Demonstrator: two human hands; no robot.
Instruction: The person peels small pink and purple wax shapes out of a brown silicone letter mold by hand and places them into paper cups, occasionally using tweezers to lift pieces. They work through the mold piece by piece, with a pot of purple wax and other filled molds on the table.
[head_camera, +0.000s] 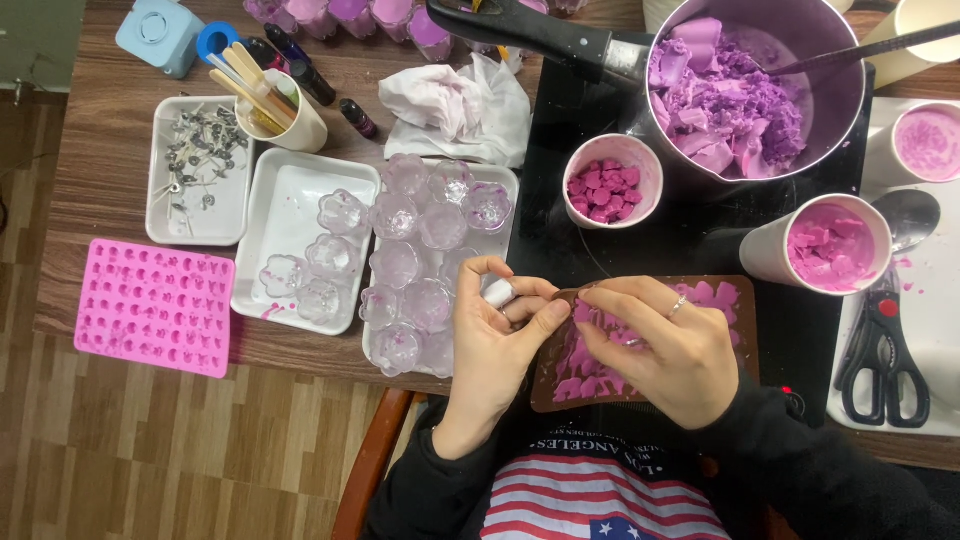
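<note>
A person seated at a cluttered craft table works pink wax pieces out of a brown mould (640, 385) held at the table's near edge, over the lap. The left hand (495, 335) grips the mould's left end, thumb pressed on its rim and a small white piece tucked in the curled fingers; the right hand (660, 350) lies closed over the mould, fingertips pinching into a cavity. Flexing the mould gently from beneath, it seems, would free each shape unbroken. Paper cups (612, 180) of pink chunks, a pot (755, 85) of purple wax and trays of clear flower-shaped holders (425, 250) stand just beyond.
</note>
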